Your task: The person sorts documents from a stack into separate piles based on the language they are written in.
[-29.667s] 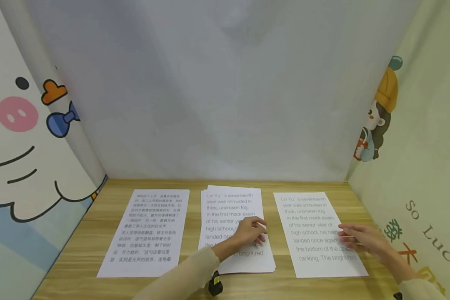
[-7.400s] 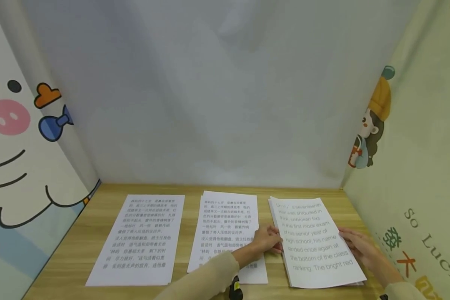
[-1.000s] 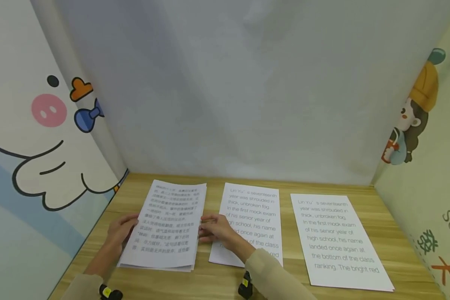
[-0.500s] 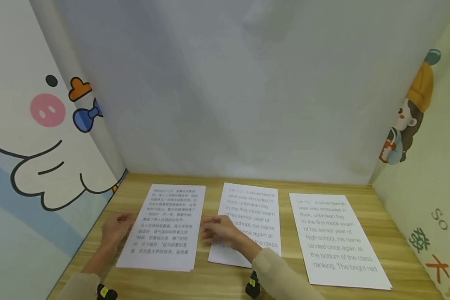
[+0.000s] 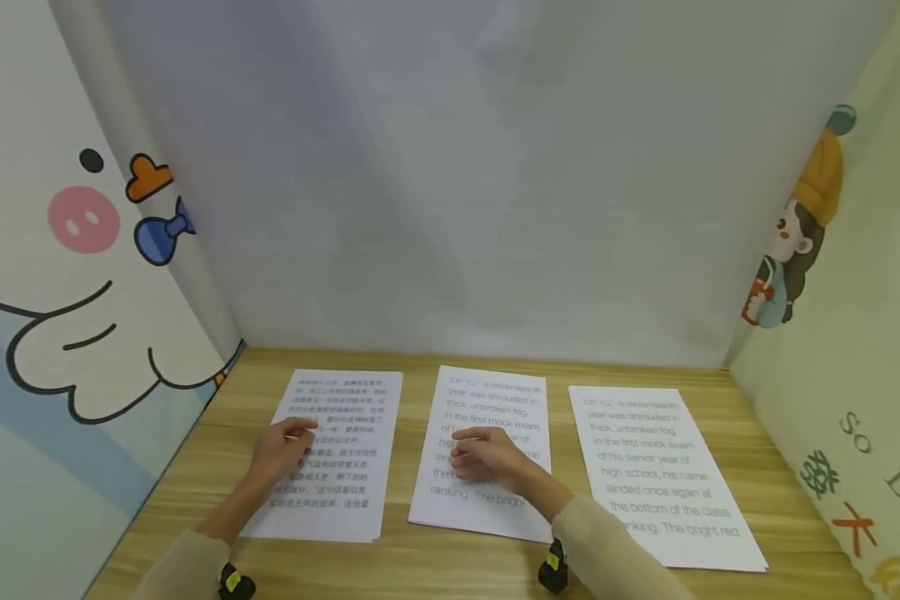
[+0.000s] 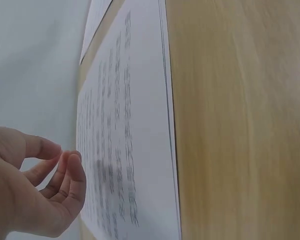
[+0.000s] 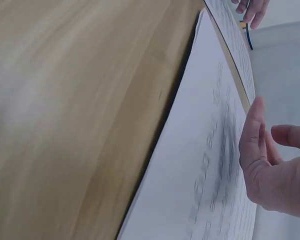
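Observation:
Above the left stack of printed paper [image 5: 330,523], lettered in Chinese, hovers my left hand [image 5: 279,450]. Its fingers bend loosely and hold nothing; in the left wrist view the fingertips [image 6: 72,159] come close to the thumb, apart from the sheets. My right hand [image 5: 498,462] hangs over the middle stack of paper [image 5: 450,510], printed in English, and covers some of its lines. In the right wrist view the thumb and fingers stand apart with nothing between them, and a shadow falls on the top sheet [image 7: 165,170].
A third stack of English-printed paper [image 5: 667,500] lies at the right, partly behind the right sleeve [image 5: 615,554]. All three rest on a wood-grain table [image 5: 401,550]. A pale back wall [image 5: 457,208] and cartoon-printed side walls [image 5: 855,350] enclose it.
The left stack was lifted slightly between both hands and now lies flat, released. Both hands have since moved right, the left over that stack, the right over the middle one.

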A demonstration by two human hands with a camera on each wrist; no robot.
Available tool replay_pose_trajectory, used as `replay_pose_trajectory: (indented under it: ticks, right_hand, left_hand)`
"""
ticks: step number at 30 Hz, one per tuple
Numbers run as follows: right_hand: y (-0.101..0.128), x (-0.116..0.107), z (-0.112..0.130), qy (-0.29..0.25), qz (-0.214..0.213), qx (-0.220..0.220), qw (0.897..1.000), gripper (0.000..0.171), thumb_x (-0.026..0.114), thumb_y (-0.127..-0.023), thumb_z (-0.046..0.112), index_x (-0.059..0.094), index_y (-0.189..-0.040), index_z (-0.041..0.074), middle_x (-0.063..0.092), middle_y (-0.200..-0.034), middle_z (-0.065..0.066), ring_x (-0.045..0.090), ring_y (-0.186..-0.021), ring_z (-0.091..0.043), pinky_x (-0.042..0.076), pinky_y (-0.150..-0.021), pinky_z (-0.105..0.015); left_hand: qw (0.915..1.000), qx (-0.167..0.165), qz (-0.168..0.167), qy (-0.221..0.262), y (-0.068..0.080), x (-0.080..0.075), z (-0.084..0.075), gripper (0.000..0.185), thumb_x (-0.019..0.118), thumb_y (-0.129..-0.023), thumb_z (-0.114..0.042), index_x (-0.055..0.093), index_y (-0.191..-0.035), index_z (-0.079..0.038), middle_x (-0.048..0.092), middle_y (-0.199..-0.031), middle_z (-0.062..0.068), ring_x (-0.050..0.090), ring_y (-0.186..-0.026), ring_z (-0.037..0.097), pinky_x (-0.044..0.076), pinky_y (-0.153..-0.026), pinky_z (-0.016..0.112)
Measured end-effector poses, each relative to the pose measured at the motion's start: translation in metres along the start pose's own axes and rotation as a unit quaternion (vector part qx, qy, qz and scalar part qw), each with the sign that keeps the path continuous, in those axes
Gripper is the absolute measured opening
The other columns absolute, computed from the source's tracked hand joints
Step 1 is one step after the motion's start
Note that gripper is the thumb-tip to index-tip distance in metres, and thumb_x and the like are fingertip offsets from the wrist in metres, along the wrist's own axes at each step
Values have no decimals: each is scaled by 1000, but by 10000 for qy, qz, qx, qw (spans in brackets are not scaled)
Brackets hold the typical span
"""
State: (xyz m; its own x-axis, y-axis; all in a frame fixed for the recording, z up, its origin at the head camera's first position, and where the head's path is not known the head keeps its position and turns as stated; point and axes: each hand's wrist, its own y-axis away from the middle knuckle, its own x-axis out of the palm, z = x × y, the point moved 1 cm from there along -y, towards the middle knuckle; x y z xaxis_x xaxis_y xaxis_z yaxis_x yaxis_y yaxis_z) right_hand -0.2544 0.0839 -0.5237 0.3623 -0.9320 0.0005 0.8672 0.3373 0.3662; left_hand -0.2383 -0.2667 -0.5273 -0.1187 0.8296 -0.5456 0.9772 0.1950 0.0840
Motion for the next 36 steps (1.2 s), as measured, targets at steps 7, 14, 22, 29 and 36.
replay_pose_trajectory:
  ticks: [7,14,22,29,36]
  right_hand:
    - [21,-42,0,203,-332,83,9992,38,53,-104,12,55,-137,-9,70,-111,-17,72,-86,-14,64,-81,-32]
    - [40,-87,-1,554,-493,56,9972,41,49,-105,11,50,-139,-12,68,-107,-13,70,-85,-12,64,-82,-30]
    - [58,-118,-18,557,-822,231,9948,44,52,-104,11,48,-141,-12,70,-106,-12,72,-85,-13,64,-80,-32]
    - [68,-128,-26,472,-771,189,9957,55,51,-105,11,34,-148,-17,68,-114,-16,72,-87,-13,64,-78,-31]
    - [71,-123,-23,676,-511,172,9963,57,50,-106,12,30,-149,-20,68,-119,-20,71,-86,-11,64,-79,-30]
  left_hand:
    - [9973,387,623,42,8,32,-22,28,60,-98,-10,68,-122,4,69,-101,15,65,-78,17,55,-61,22]
    - [9899,353,1364,144,18,65,-43,28,61,-96,-9,70,-120,2,70,-91,13,63,-72,16,56,-61,26]
    - [9704,243,2389,258,25,90,-55,42,61,-92,-8,61,-132,7,67,-107,13,67,-79,18,61,-69,31]
    - [9669,371,2524,39,23,109,-63,52,62,-90,-8,55,-139,8,66,-83,8,61,-67,16,57,-61,28]
    - [9696,172,2441,32,25,118,-70,53,64,-93,-10,53,-142,7,64,-80,6,57,-62,13,53,-58,25]
